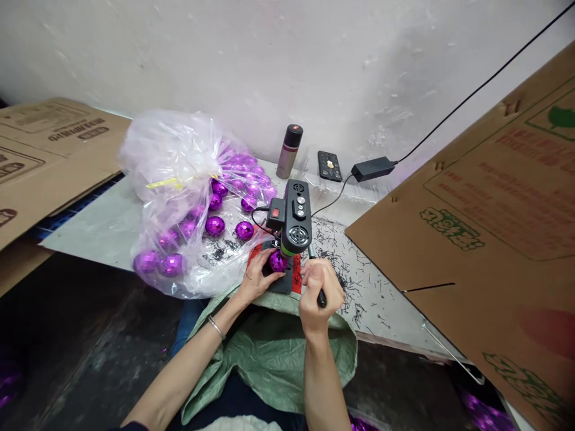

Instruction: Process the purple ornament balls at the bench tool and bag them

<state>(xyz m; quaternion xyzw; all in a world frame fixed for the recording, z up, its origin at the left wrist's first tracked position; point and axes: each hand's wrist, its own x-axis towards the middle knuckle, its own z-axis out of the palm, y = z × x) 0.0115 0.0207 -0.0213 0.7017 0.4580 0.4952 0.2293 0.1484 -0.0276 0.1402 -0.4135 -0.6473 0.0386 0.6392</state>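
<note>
A small black bench press (298, 212) with two round vents and a side switch box stands on the table. My left hand (258, 276) holds a shiny purple faceted ball (278, 261) under the press head, thumb and fingers on either side of it. Wrapped round the black-tipped lever (321, 299) at the right of the press is my right hand (321, 287), closed in a fist. Left of the press, several more purple balls (215, 225) lie in and at the mouth of a clear plastic bag (179, 155). A green woven sack (269, 353) hangs at the table edge below my hands.
Small black bits (335, 251) litter the grey table (381, 305). Behind the press are a dark bottle (290, 151), a phone (329, 166) and a power adapter (372, 169) with its cable. Cardboard boxes flank the table, one at left (54, 149), one at right (476, 221).
</note>
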